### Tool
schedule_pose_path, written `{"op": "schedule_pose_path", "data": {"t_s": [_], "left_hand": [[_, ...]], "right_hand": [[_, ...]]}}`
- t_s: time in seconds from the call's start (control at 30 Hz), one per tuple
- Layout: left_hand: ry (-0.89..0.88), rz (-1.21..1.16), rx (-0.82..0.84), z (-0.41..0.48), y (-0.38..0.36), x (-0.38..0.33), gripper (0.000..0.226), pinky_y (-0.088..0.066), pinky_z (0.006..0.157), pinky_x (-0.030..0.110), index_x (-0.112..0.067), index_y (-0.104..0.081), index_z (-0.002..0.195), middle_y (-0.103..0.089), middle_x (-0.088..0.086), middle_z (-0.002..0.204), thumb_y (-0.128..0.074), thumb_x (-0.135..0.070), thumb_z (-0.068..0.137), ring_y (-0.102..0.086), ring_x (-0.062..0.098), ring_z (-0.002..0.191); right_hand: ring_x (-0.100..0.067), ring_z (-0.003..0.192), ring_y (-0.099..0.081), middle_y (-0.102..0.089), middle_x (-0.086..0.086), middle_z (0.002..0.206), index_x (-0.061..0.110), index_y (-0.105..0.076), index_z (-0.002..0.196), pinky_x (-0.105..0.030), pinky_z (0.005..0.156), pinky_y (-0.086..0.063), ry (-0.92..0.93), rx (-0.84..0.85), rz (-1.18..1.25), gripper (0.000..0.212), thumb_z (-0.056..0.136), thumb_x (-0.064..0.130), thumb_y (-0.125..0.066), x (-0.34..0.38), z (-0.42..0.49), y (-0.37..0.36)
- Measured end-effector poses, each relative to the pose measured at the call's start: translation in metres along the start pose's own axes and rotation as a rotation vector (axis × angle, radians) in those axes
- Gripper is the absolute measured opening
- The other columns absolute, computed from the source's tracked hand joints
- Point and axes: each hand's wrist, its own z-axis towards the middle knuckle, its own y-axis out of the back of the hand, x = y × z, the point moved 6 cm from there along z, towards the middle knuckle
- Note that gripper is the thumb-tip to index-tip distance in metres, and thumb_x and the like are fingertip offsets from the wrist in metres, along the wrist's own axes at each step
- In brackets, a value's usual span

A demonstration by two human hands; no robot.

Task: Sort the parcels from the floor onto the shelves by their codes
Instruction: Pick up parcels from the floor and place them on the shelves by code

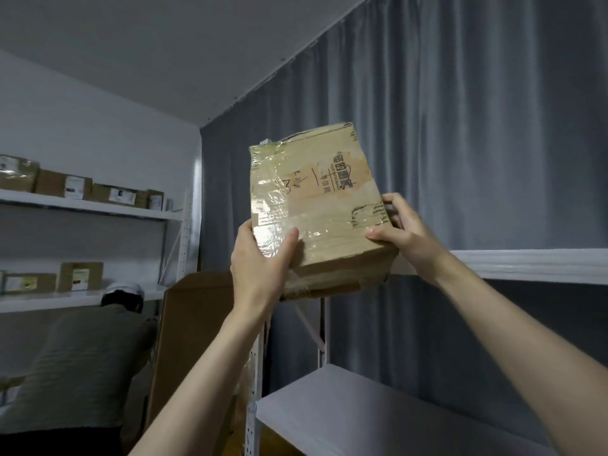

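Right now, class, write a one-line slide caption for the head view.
Left hand and right hand hold a taped parcel at the upper shelf, grey curtain behind.

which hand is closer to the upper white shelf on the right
Right. The right hand grips the parcel's lower right corner, just by the upper white shelf's left end; the left hand holds the lower left corner, farther off.

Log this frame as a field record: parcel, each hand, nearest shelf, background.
parcel: taped cardboard parcel, tilted, held high, handwriting on its face
left hand: grips the parcel's lower left edge
right hand: grips the parcel's lower right corner
nearest shelf: white upper shelf, parcel's corner by its front edge; contact unclear
background: grey curtain; wall shelves holding boxes; another person bent over
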Motion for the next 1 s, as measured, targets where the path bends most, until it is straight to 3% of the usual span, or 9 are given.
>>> {"op": "schedule_pose_path", "data": {"t_s": [0.07,0.2,0.3,0.43,0.57,0.67,0.73,0.83,1.0], "left_hand": [[-0.018,-0.046,0.009,0.017,-0.019,0.006,0.081,-0.057,0.088,0.046,-0.028,-0.048,0.130,-0.060,-0.010,0.120,-0.070,-0.074,0.067,-0.063,0.015,0.110],[-0.096,-0.012,0.005,0.044,-0.057,0.014,0.066,-0.057,0.087,0.046,-0.035,-0.047,0.125,-0.061,-0.009,0.118,-0.071,-0.066,0.072,-0.062,0.014,0.109],[-0.147,0.004,-0.004,0.061,-0.087,0.020,0.070,-0.056,0.090,0.044,-0.027,-0.046,0.130,-0.061,-0.006,0.120,-0.069,-0.062,0.074,-0.061,0.013,0.110],[-0.172,0.042,0.015,0.072,-0.133,0.039,0.068,-0.052,0.096,0.039,-0.018,-0.044,0.134,-0.057,-0.003,0.125,-0.071,-0.049,0.080,-0.057,0.011,0.113],[-0.179,0.115,0.067,0.078,-0.175,0.066,0.066,-0.045,0.095,0.025,-0.020,-0.039,0.140,-0.053,-0.008,0.130,-0.071,-0.041,0.085,-0.050,0.005,0.112],[-0.179,0.193,0.097,0.083,-0.199,0.084,0.068,-0.045,0.095,0.030,-0.023,-0.036,0.140,-0.051,-0.013,0.130,-0.067,-0.049,0.086,-0.052,0.009,0.116],[-0.150,0.309,0.107,0.086,-0.211,0.099,0.076,-0.046,0.098,0.041,-0.021,-0.031,0.145,-0.049,-0.004,0.138,-0.059,-0.059,0.086,-0.052,0.019,0.122],[-0.044,0.479,0.112,0.089,-0.222,0.121,0.090,-0.039,0.101,0.044,-0.010,-0.014,0.155,-0.036,0.010,0.147,-0.049,-0.062,0.091,-0.044,0.030,0.131],[-0.012,0.488,0.078,0.098,-0.234,0.138,0.083,-0.042,0.098,0.046,-0.005,-0.012,0.153,-0.035,0.015,0.144,-0.052,-0.050,0.095,-0.044,0.035,0.128]], "right_hand": [[-0.015,0.121,-0.057,-0.058,0.003,0.132,0.033,-0.047,0.128,-0.029,0.091,-0.048,0.045,-0.024,0.015,0.079,0.055,0.048,-0.073,-0.005,0.014,0.011],[-0.009,0.119,-0.059,-0.056,0.006,0.135,0.032,-0.038,0.141,-0.032,0.098,-0.049,0.148,-0.070,0.000,0.089,0.059,0.039,-0.073,-0.015,0.034,0.034],[-0.008,0.118,-0.059,-0.056,0.009,0.133,0.031,-0.034,0.144,-0.035,0.101,-0.049,0.171,-0.110,-0.028,0.085,0.068,0.021,-0.069,-0.031,0.048,0.051],[-0.015,0.122,-0.056,-0.055,0.003,0.135,0.028,-0.032,0.144,-0.037,0.102,-0.050,0.171,-0.176,-0.075,0.086,0.066,0.018,-0.067,-0.061,0.066,0.072],[-0.009,0.114,-0.057,-0.053,0.007,0.134,0.022,-0.026,0.150,-0.031,0.099,-0.049,0.087,-0.290,-0.163,0.093,0.071,0.016,-0.074,-0.102,0.082,0.088],[-0.010,0.114,-0.053,-0.052,0.008,0.131,0.018,-0.026,0.150,-0.020,0.094,-0.038,0.001,-0.412,-0.304,0.093,0.077,0.024,-0.082,-0.124,0.096,0.098],[-0.019,0.122,-0.053,-0.054,0.002,0.139,0.017,-0.027,0.150,-0.026,0.096,-0.040,-0.057,-0.429,-0.384,0.090,0.078,0.034,-0.080,-0.136,0.108,0.099],[-0.031,0.130,-0.047,-0.046,-0.009,0.144,0.017,-0.033,0.145,-0.041,0.100,-0.042,-0.182,-0.409,-0.639,0.084,0.080,0.048,-0.075,-0.149,0.121,0.096],[-0.037,0.125,-0.050,-0.047,-0.017,0.140,0.005,-0.039,0.139,-0.039,0.092,-0.045,-0.283,-0.328,-0.893,0.069,0.089,0.043,-0.067,-0.157,0.150,0.079]]}}
